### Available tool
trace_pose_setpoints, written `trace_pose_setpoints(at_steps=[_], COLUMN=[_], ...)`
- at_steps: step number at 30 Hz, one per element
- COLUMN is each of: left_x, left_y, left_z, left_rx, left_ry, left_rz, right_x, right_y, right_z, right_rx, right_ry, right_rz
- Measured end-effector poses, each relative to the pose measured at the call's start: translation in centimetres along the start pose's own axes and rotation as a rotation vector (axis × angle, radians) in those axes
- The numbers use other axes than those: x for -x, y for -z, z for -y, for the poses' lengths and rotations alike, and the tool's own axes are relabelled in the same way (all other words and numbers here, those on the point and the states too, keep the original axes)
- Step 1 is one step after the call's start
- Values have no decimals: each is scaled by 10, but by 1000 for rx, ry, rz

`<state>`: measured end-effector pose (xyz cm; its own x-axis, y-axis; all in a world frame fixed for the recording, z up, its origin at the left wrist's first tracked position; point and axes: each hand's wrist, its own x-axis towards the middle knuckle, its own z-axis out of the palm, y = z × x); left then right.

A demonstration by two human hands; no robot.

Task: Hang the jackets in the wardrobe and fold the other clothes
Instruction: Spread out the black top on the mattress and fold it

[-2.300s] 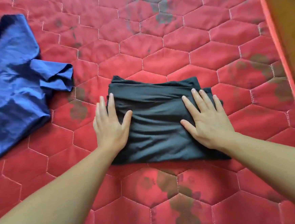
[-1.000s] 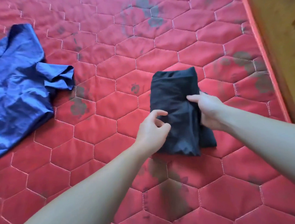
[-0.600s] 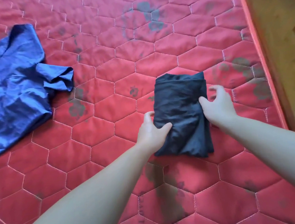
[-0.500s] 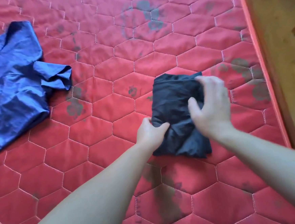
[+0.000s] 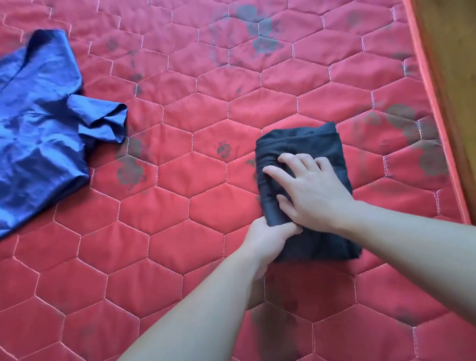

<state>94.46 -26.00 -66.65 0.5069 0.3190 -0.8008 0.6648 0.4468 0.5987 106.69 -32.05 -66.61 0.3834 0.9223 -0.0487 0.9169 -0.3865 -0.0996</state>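
Note:
A black garment (image 5: 313, 143), folded into a narrow upright rectangle, lies on the red quilted mattress (image 5: 197, 112) right of the middle. My left hand (image 5: 270, 240) grips its lower left edge with curled fingers. My right hand (image 5: 308, 189) lies on top of the bundle, fingers spread and slightly bent, pressing the cloth down. A blue short-sleeved shirt (image 5: 22, 134) lies spread out and unfolded at the far left, one sleeve crumpled toward the middle.
The mattress's right edge (image 5: 436, 107) runs close to the black bundle, with a wooden floor (image 5: 463, 48) beyond it. Bare red mattress stretches between the two garments and toward me.
The black garment went from a wide rectangle to a narrow one, folded in half sideways. My right hand moved from its right edge onto its top; my left hand slid lower on the left edge.

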Motion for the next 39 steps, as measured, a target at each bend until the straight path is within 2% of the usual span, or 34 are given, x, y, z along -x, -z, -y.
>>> trace_pose_setpoints(at_steps=[2,5,7,10,12,13,18,22,24,27,29,32,34,36,39], left_x=[-1,4,7,6,2,0,-1,-10,-18,-20,-15,-4,4,10,18], left_y=[-1,9,31,74,101,112,129,107,100,94,94,96,98,98,97], left_z=[4,12,12,0,-12,-17,-17,9,16,15,15,16,18,21,17], left_rx=[-85,-253,-391,-595,-668,-631,38,266,284,333,350,379,370,318,327], left_ry=[-19,-60,-107,-126,-119,-119,-108,-76,-91,-60,3,112,158,142,93], left_rz=[-45,-48,-29,-19,-41,-61,-55,-176,-231,-156,-57,73,141,146,54], right_x=[-20,-41,-49,-55,-55,-52,-5,40,52,56,53,54,58,61,62], right_y=[14,31,39,43,41,40,30,19,16,13,15,12,10,11,23], right_z=[-1,0,-1,-5,-13,-17,-41,-48,-45,-35,-25,-18,-14,-11,-7], right_rx=[149,389,505,399,160,23,-589,-1072,-1250,-1463,-1620,-1696,-1679,-1653,-1666], right_ry=[161,541,581,419,244,146,-340,-618,-719,-844,-868,-871,-936,-981,-988], right_rz=[32,320,487,604,662,681,744,676,542,369,361,342,329,315,281])
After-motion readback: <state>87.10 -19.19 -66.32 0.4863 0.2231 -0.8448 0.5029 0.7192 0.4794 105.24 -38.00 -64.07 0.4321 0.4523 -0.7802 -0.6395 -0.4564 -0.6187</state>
